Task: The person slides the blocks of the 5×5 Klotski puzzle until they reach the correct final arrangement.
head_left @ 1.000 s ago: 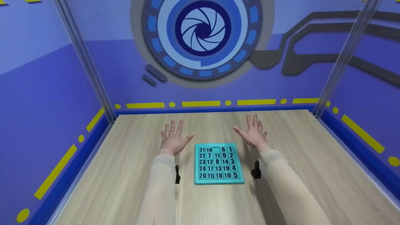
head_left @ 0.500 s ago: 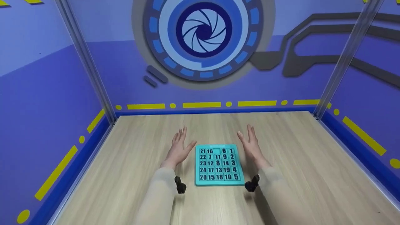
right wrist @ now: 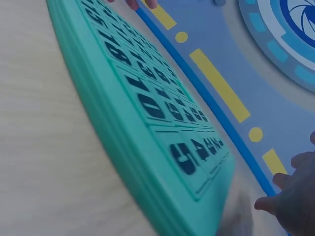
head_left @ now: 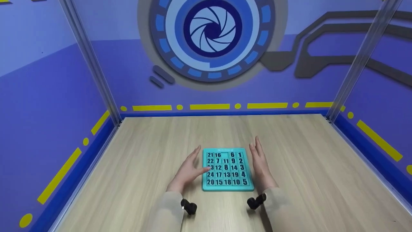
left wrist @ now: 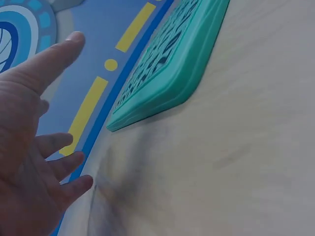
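A teal sliding number puzzle [head_left: 228, 188] lies flat on the wooden table, its numbered tiles facing up and one gap in the top row. My left hand [head_left: 188, 170] is beside its left edge, fingers extended, and the thumb overlaps the tile 23 in the head view. In the left wrist view the left hand [left wrist: 29, 147] appears apart from the puzzle [left wrist: 189, 73]. On the other side, my right hand [head_left: 261, 166] stands on edge near the puzzle's right edge with straight fingers. The right wrist view has the puzzle [right wrist: 108, 128] large, with the right hand [right wrist: 298, 196] at the lower right.
The wooden table [head_left: 145, 154] is enclosed by blue printed panels [head_left: 106, 71] at the back and sides, with metal corner posts [head_left: 93, 61]. Black wrist devices [head_left: 189, 207] sit at the inner side of both sleeves.
Both hands have drawn back toward the person and closer to the puzzle's sides. The left thumb has swung over the puzzle's left edge. The puzzle has stayed in place.
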A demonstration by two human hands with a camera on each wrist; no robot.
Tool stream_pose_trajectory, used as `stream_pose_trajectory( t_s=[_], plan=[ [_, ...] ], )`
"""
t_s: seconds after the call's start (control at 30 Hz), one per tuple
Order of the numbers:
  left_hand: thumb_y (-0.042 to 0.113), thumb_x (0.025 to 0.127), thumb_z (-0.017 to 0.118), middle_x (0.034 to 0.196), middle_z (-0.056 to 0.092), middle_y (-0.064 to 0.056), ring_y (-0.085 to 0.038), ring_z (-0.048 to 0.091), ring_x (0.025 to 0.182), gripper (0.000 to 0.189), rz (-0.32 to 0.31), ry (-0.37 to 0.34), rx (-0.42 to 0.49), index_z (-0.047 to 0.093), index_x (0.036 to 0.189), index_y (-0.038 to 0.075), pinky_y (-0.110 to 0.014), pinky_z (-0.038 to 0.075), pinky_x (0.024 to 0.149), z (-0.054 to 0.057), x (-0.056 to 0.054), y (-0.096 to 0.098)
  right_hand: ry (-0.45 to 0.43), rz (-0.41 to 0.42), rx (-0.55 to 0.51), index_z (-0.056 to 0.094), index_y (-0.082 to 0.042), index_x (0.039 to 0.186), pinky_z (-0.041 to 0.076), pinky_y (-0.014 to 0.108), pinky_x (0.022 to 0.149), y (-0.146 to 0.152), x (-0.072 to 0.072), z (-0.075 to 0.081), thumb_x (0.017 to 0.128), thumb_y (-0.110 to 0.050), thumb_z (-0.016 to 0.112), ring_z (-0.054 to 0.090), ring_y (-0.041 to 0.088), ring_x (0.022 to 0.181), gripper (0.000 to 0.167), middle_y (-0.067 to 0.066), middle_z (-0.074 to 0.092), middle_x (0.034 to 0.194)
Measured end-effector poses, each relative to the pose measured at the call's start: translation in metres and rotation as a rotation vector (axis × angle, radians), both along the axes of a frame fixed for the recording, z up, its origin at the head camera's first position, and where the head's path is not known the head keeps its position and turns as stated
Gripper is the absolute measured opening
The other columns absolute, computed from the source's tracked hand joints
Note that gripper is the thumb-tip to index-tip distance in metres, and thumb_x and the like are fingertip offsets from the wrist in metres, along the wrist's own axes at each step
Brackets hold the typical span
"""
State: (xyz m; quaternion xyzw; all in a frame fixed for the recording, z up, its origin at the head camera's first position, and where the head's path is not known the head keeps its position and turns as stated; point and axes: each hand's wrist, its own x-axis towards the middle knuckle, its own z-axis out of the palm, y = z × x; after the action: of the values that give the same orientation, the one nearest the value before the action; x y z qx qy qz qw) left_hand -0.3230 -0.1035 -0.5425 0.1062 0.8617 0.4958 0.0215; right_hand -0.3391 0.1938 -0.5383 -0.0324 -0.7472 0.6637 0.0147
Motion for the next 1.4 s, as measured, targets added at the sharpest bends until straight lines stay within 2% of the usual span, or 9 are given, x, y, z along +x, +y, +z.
stream_pose_trajectory(
  t_s=[0.1,0.2,0.3,0.53,0.77,1.07,1.23,1.4],
  plan=[
    [0.037,0.085,0.084,0.173,0.020,-0.010,-0.039,0.022,0.159,0.101,-0.021,-0.013,0.010,0.024,0.165,0.029,-0.062,0.021,0.129,-0.006,0.005,0.003,0.059,-0.012,0.025,0.004,-0.044,0.164,-0.003,0.062,0.131,-0.001,0.004,-0.006,0.104,-0.064,0.037,-0.003,0.023,0.164,0.071,-0.012,0.001,0.175],
    [0.038,0.082,0.087,0.173,0.021,-0.013,-0.040,0.019,0.159,0.104,-0.033,-0.020,-0.019,0.024,0.165,0.029,-0.063,0.019,0.129,-0.010,0.010,0.004,0.121,-0.021,0.060,0.006,-0.032,0.167,0.000,0.059,0.132,-0.003,0.005,-0.012,0.108,-0.056,0.036,0.000,0.027,0.164,0.071,-0.004,0.002,0.176],
    [0.039,0.080,0.088,0.173,0.020,-0.015,-0.042,0.018,0.159,0.107,-0.045,-0.021,-0.047,0.023,0.165,0.029,-0.064,0.018,0.129,-0.014,0.014,0.005,0.145,-0.026,0.054,0.007,-0.029,0.167,0.000,0.058,0.133,-0.004,0.006,-0.015,0.109,-0.050,0.036,0.001,0.028,0.164,0.068,-0.001,0.004,0.176],
    [0.040,0.081,0.087,0.172,0.022,-0.014,-0.041,0.019,0.159,0.108,-0.093,0.031,-0.080,0.022,0.166,0.021,-0.061,0.013,0.131,-0.020,0.023,0.008,0.119,-0.036,0.050,0.009,-0.024,0.167,0.003,0.056,0.133,-0.006,0.007,-0.019,0.110,-0.043,0.039,0.003,0.031,0.163,0.067,0.005,0.007,0.176],
    [0.047,0.078,0.086,0.171,0.025,-0.014,-0.039,0.023,0.159,0.110,-0.117,0.070,-0.183,0.026,0.164,0.016,-0.059,0.009,0.132,-0.025,0.027,0.009,0.118,-0.045,0.068,0.012,-0.020,0.167,0.006,0.057,0.133,-0.003,0.006,-0.024,0.110,-0.040,0.041,0.008,0.036,0.162,0.067,0.011,0.010,0.175],
    [0.057,0.074,0.086,0.173,0.019,-0.016,-0.045,0.015,0.159,0.111,-0.127,0.048,-0.250,0.032,0.162,0.014,-0.062,0.008,0.131,-0.023,0.030,0.008,0.119,-0.050,0.073,0.014,-0.018,0.167,0.007,0.055,0.134,-0.005,0.005,-0.026,0.110,-0.041,0.040,0.008,0.032,0.163,0.066,0.009,0.013,0.175],
    [0.054,0.069,0.090,0.172,0.019,-0.018,-0.039,0.016,0.161,0.118,-0.149,0.050,-0.296,0.032,0.162,0.011,-0.058,0.008,0.132,-0.022,0.031,0.006,0.116,-0.037,0.074,0.013,-0.019,0.167,0.006,0.053,0.134,-0.005,0.006,-0.026,0.109,-0.048,0.039,0.006,0.030,0.163,0.070,0.007,0.012,0.175],
    [0.053,0.067,0.092,0.172,0.020,-0.018,-0.037,0.016,0.161,0.124,-0.151,0.049,-0.327,0.027,0.163,0.007,-0.055,0.008,0.133,-0.021,0.032,0.005,0.118,-0.035,0.072,0.014,-0.020,0.167,0.005,0.055,0.134,-0.005,0.006,-0.026,0.109,-0.045,0.040,0.008,0.031,0.163,0.068,0.007,0.013,0.175]
  ],
)
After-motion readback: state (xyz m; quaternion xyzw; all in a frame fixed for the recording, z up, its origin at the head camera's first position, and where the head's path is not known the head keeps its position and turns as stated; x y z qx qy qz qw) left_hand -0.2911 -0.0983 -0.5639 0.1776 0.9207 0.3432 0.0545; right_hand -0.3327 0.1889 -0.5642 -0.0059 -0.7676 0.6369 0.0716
